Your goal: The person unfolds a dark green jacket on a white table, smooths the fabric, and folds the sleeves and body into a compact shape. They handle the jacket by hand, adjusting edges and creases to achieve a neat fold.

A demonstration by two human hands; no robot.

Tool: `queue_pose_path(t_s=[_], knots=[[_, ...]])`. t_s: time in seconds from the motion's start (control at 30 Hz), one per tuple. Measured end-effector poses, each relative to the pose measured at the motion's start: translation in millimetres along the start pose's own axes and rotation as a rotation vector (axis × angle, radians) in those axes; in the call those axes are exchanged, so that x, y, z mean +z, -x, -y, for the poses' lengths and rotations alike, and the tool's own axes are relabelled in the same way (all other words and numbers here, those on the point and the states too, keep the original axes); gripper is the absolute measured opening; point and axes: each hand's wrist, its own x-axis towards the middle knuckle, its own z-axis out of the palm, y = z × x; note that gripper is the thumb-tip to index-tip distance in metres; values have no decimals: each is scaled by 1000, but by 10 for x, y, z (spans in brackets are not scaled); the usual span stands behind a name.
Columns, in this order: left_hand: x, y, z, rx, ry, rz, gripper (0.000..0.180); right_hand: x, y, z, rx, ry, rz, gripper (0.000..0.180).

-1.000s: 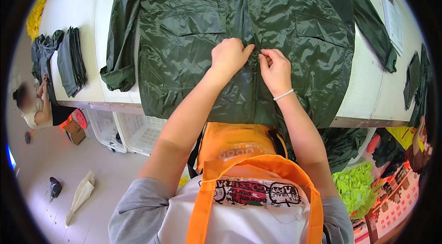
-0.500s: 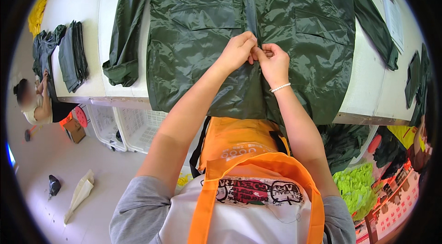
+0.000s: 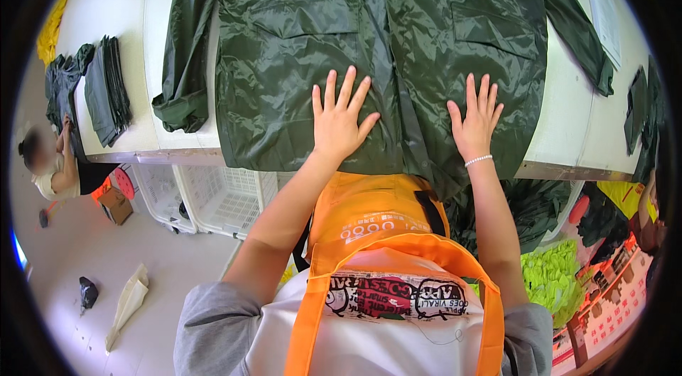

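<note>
A dark green rain jacket (image 3: 298,42) lies spread front-up on a white table (image 3: 177,14), its hem hanging over the near edge. My left hand (image 3: 339,120) lies flat on the jacket's left panel, fingers spread. My right hand (image 3: 476,120), with a beaded bracelet at the wrist, presses flat on the right panel. The closed front placket (image 3: 398,71) runs between the two hands. Neither hand holds anything.
Folded dark green garments (image 3: 106,88) lie at the table's left end, where another person (image 3: 53,163) works. White plastic crates (image 3: 213,198) stand under the table. Paper sheets (image 3: 604,14) sit at the far right. Bright green fabric (image 3: 554,276) lies on the floor to the right.
Both hands were pinched together at the front placket; now they have moved apart and lie flat and open on either side of it.
</note>
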Motion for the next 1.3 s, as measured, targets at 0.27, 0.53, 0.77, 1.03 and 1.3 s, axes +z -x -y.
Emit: queue_pose_path(t_s=[0.27, 0.53, 0.77, 1.03, 1.3], knots=[[57, -546, -78, 71, -21, -191, 58, 28, -520, -127, -18, 13, -157, 61], [144, -7, -613, -37, 94, 239, 42, -254, 711, 508, 82, -568, 46, 10], [32, -163, -477, -268, 767, 656, 33, -134, 783, 802, 156, -768, -40, 9], [36, -121, -463, -334, 915, 679, 29, -283, 781, 917, 94, -679, 0, 17], [-94, -103, -574, -429, 998, 721, 37, -211, 803, 780, -17, -503, 81, 9]])
